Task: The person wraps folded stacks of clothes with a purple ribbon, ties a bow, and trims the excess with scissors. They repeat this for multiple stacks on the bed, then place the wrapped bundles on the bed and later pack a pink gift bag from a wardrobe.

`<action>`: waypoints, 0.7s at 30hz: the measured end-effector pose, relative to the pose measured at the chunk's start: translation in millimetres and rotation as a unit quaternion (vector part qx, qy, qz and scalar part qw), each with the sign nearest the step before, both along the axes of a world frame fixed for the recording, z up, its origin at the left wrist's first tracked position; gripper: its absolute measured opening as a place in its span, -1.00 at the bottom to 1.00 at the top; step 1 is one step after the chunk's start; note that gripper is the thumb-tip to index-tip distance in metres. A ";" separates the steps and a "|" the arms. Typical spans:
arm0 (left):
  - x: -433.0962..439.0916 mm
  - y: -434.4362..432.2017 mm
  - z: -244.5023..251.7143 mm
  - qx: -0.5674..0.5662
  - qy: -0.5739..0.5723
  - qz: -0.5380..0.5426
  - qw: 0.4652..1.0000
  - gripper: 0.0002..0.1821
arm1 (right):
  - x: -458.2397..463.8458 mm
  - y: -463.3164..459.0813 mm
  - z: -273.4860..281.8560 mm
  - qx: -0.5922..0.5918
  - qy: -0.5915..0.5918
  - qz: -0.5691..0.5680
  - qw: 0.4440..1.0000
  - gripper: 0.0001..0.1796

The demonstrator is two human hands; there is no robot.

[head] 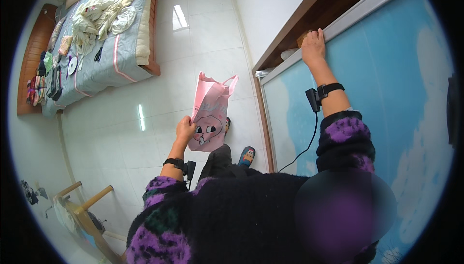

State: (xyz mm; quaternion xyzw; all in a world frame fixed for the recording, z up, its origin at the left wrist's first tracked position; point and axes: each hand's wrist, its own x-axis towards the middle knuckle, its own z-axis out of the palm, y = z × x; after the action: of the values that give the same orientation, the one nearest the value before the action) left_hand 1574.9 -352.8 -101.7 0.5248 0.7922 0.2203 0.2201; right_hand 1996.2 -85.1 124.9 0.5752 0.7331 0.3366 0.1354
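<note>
A pink bag with a cartoon face and two loop handles hangs above the floor. My left hand pinches it by its left side edge; its top is partly spread. On the right, my right hand grips the pale frame edge of a blue-and-white sliding door, fingers hooked over it. Past that edge lies a dark wooden cabinet opening. Close to my fingertips inside it are a brownish object, partly hidden, and a whitish plastic-looking bundle.
A bed at upper left bears crumpled pale cloth, black-handled scissors, a white round reel and folded clothing. A wooden-framed piece of furniture stands at lower left. Tiled floor lies between.
</note>
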 end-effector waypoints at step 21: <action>-8.7 46.0 12.8 -0.033 -0.035 -0.085 0.995 -0.72 | 29.8 -163.1 -5.4 -0.188 0.172 -0.227 0.940 -0.72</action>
State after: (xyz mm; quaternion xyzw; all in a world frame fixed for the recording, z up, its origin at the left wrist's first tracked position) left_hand 1566.3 -306.8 -88.9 0.5744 0.7438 0.1926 0.2825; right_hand 2026.0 -248.2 119.5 0.7398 0.6450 0.0489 0.1853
